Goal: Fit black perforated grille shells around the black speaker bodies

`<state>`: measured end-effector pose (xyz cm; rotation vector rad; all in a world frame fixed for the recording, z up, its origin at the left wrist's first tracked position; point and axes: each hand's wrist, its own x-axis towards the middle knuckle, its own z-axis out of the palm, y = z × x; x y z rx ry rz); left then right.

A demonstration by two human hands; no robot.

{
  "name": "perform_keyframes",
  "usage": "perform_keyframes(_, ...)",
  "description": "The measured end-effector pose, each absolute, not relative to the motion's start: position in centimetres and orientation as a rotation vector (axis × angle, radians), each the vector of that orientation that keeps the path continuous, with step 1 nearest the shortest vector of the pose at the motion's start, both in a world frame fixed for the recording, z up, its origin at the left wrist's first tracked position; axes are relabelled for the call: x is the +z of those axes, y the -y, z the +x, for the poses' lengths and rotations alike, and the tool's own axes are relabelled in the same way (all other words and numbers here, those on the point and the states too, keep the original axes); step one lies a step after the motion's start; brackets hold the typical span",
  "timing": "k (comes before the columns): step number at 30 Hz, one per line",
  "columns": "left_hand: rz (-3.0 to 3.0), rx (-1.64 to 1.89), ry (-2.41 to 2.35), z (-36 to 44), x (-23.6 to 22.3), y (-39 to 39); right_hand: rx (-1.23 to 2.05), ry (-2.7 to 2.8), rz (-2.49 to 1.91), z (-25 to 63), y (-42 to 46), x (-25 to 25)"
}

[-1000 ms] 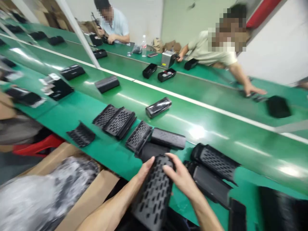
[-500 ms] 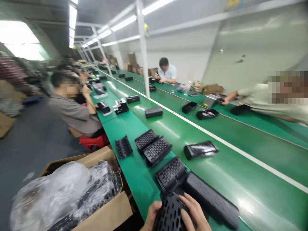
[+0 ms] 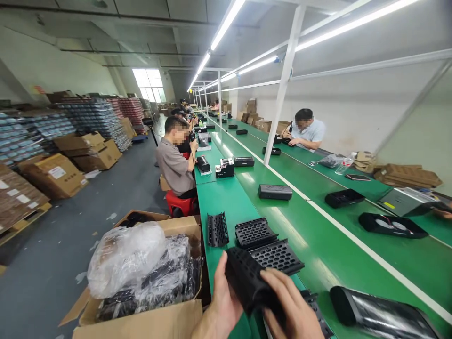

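Both my hands grip one black perforated grille shell [image 3: 247,278] at the bottom of the view, over the near edge of the green belt [image 3: 243,207]. My left hand [image 3: 221,308] cups its left side with the thumb up along it. My right hand [image 3: 294,310] wraps over its right end, fingers curled. Just beyond lie more black perforated grilles [image 3: 268,242] and a single one [image 3: 216,229] to their left. A glossy black speaker body [image 3: 377,313] lies at the lower right.
An open cardboard box [image 3: 151,310] of plastic-bagged black parts stands at my left. A person in grey sits on a red stool [image 3: 180,205] further up the belt; another sits across the line [image 3: 307,134]. Black housings, trays and stacked cartons fill the surroundings.
My view has swung up and left, from the belt to the long hall. The grille has been lifted and turned in my hands, its end now pointing up-left.
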<state>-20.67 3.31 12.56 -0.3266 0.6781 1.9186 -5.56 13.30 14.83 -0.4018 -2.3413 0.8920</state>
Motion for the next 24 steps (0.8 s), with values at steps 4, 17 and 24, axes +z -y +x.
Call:
perform_keyframes(4,-0.251,1.772,-1.288,-26.8,12.0,-5.5,1.384,2.261,-0.736,-13.0,-21.9,18.3)
perform_keyframes(17,-0.127,1.164,-2.573,-36.1,3.4,-5.7,1.594,2.299,-1.537,-21.9,-36.1,11.7)
perform_keyframes(24,0.012,0.836,-2.619,-39.0,0.2,-5.3,1.344,2.321,-1.454,-20.6,-36.5,10.5)
